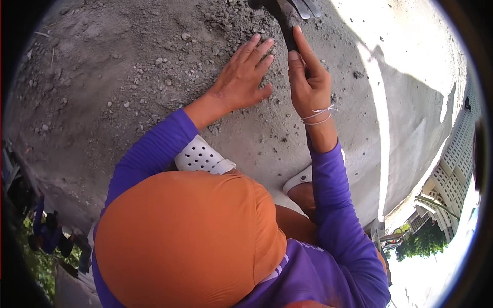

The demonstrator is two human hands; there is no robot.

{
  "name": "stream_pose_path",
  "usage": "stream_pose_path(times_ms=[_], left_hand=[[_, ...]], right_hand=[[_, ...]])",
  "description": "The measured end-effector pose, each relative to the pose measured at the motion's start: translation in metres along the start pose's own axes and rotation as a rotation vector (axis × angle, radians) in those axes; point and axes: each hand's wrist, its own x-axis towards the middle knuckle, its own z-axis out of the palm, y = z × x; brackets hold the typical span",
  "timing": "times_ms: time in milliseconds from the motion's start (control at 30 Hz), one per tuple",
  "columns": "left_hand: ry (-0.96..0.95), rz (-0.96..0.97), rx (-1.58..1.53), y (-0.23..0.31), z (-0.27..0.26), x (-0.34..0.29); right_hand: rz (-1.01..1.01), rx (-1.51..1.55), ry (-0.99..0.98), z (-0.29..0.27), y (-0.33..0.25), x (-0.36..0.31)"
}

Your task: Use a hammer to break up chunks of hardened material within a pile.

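Nearest to you sat the orange hood point(190, 236) and your purple sleeves point(339, 215), with white perforated clogs point(201, 155) planted on the grey concrete slab point(411, 118) just past your knees. Beyond them, your left hand point(242, 78) lay flat on the slab, fingers spread and palm down, pressing into the loose gravel and dirt point(154, 56) that covered the far left of the surface. Just right of it, your right hand point(308, 82) was wrapped around the dark handle of a tool point(287, 20), forefinger stretched along the shaft, white string bracelets point(319, 115) at the wrist. Farther still, the tool's head reached the far edge of view, close by the gravel heap, its shape partly cut off there.
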Motion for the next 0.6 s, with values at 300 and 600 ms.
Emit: stream_pose_path(times_ms=[300, 600], left_hand=[[0.087, -0.041, 0.053, -0.006, 0.004, 0.001], [0.115, 0.000, 0.051, -0.042, -0.015, 0.007]], right_hand=[[-0.339, -0.024, 0.196, -0.013, -0.020, -0.009], [0.034, -0.009, 0.020, -0.010, 0.036, 0.008]])
